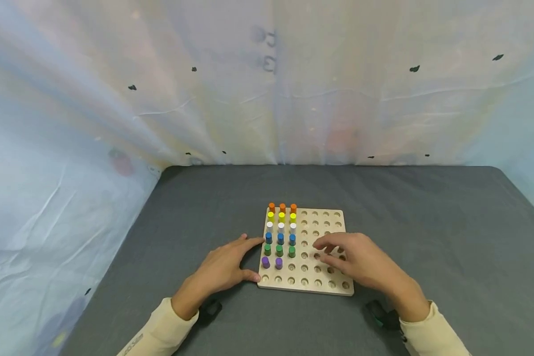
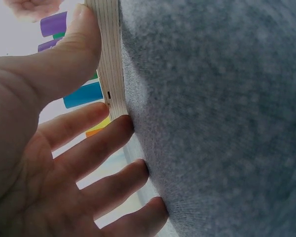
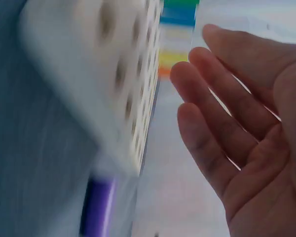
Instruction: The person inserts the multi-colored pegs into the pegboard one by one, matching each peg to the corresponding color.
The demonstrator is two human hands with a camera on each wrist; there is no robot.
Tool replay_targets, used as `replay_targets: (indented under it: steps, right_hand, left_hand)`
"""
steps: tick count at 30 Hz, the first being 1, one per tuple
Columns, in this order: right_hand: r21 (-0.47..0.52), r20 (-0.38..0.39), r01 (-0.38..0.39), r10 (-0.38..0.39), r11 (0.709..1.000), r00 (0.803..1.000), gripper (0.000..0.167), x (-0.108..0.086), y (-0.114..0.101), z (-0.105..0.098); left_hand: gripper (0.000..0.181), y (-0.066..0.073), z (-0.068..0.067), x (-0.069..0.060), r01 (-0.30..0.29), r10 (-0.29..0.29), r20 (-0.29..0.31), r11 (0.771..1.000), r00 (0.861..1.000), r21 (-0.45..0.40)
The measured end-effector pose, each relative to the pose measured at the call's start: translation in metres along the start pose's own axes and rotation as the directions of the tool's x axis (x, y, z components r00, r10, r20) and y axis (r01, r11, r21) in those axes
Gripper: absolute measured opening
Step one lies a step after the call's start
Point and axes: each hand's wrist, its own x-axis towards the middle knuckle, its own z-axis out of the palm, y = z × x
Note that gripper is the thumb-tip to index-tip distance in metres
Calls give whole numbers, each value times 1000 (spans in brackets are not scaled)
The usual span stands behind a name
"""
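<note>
A light wooden pegboard (image 1: 304,287) with rows of round holes lies on the table. Its left columns hold coloured pegs: three each of orange (image 1: 282,206), yellow (image 1: 282,216), white (image 1: 281,227), blue (image 1: 280,239) and green (image 1: 279,250); the purple row (image 1: 279,263) has two. My left hand (image 1: 224,264) rests at the board's left edge, thumb near the front corner and fingers spread along the side. Above the board's right half hovers my right hand (image 1: 360,257), fingers loosely bent, nothing between them. A purple peg (image 3: 98,207) lies beside the board in the right wrist view.
Dark grey cloth (image 1: 204,198) covers the table. A pale printed curtain (image 1: 293,113) hangs behind it and along the left side. Dark devices are strapped at the left wrist (image 1: 209,311) and right wrist (image 1: 381,315).
</note>
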Motion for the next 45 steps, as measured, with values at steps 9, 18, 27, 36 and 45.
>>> replay_targets:
  steps: [9, 18, 27, 36, 45]
  right_hand:
    - [-94, -32, -131, 128, 987, 991, 33, -25, 41, -31]
    - [-136, 15, -174, 178, 975, 984, 36, -30, 62, -37]
    - [-145, 16, -161, 165, 976, 986, 29, -28, 71, -31]
    - [-214, -143, -100, 71, 972, 987, 34, -29, 67, -34]
    - [-218, -223, -65, 15, 974, 975, 41, -27, 62, -34]
  left_hand:
    - [85, 0, 1, -1, 0, 0, 3, 1000, 1000, -3]
    - [85, 1, -1, 0, 1, -1, 12, 1000, 1000, -1]
    - [85, 1, -1, -1, -1, 1, 11, 1000, 1000, 2]
    - [84, 2, -1, -1, 9, -9, 18, 1000, 1000, 9]
    - [85, 2, -1, -1, -3, 2, 10, 1000, 1000, 2]
